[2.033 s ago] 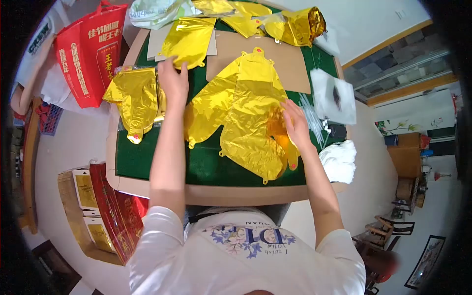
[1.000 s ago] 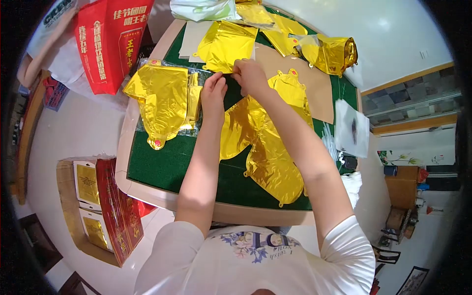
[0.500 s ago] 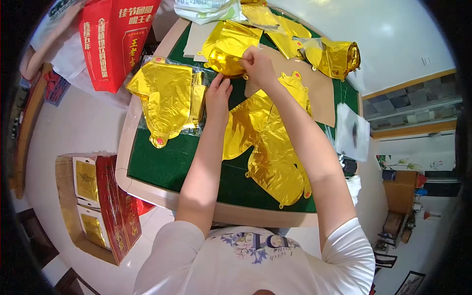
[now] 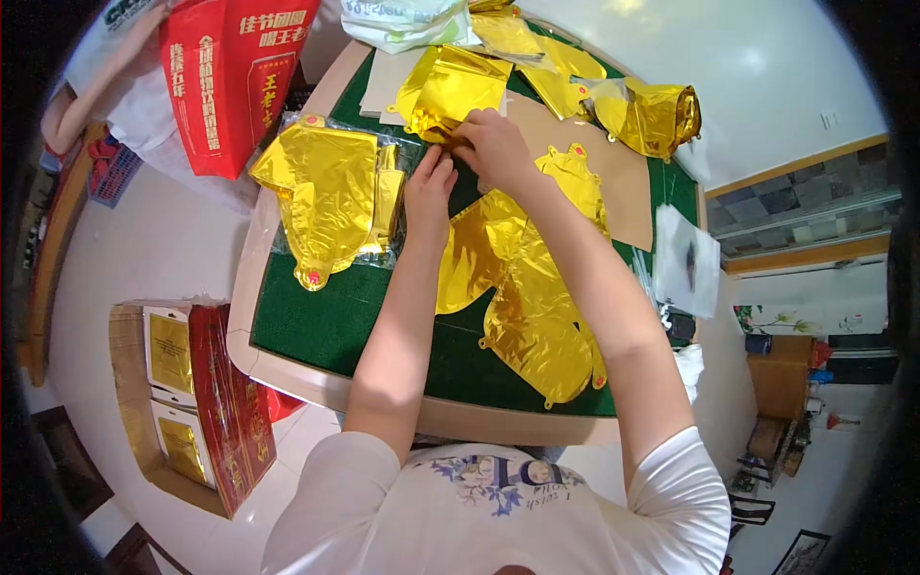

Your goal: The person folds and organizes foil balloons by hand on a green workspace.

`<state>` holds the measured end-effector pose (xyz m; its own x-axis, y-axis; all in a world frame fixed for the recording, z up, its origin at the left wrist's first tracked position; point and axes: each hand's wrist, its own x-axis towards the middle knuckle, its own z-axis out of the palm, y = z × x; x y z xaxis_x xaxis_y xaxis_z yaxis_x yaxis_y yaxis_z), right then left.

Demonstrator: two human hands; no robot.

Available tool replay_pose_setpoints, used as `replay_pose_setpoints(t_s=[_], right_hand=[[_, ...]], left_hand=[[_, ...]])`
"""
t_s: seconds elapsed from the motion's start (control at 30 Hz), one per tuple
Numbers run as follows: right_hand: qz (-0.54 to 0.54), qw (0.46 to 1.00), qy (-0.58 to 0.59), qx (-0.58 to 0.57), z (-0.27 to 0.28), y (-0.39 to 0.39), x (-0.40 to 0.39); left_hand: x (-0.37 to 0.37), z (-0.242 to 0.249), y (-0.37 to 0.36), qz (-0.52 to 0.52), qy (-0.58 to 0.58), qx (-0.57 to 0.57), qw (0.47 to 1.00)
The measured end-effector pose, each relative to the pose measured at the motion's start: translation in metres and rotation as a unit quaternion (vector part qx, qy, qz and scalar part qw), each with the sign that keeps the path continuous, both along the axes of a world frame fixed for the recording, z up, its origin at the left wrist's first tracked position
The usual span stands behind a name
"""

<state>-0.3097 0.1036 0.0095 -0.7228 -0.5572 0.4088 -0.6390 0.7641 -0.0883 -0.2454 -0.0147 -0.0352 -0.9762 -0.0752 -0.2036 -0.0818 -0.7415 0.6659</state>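
Observation:
A flat gold foil balloon (image 4: pixel 460 81) lies at the far middle of the table, its near end bent and creased. My right hand (image 4: pixel 494 149) is closed on its near right edge, fingers curled down over the foil. Just left of it, my left hand (image 4: pixel 430 184) has its fingertips closed at the same near end; what lies between them is partly hidden. Under my right forearm spreads a larger flat gold foil balloon (image 4: pixel 532 326) with small red-marked tabs. On the left, another folded gold foil balloon (image 4: pixel 321 192) rests on clear plastic packaging.
The green-topped table (image 4: pixel 316 321) has a pale rim. More gold foil (image 4: pixel 652 115), brown cardboard (image 4: pixel 623 192) and a white plastic bag (image 4: pixel 407 24) sit toward the back. A red bag (image 4: pixel 230 96) stands left, beside another person's arm (image 4: pixel 96 115). An opened carton (image 4: pixel 206 412) is at lower left.
My right hand has moved slightly down and left, closer to my left hand. The balloon's near end is now bent under its fingers. My left hand has barely shifted.

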Motion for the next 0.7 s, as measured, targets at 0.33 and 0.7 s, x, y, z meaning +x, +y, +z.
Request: replay_pose_setpoints(t_s=[0.33,0.7], right_hand=[[-0.092,0.97,0.12,-0.191,0.038,0.014,-0.032],[-0.119,0.906,-0.02,-0.406,0.151,0.076,-0.099]], left_hand=[[-0.002,-0.004,-0.002,-0.008,0.001,0.042,0.999],[-0.004,-0.006,-0.002,0.035,0.005,0.083,0.996]])
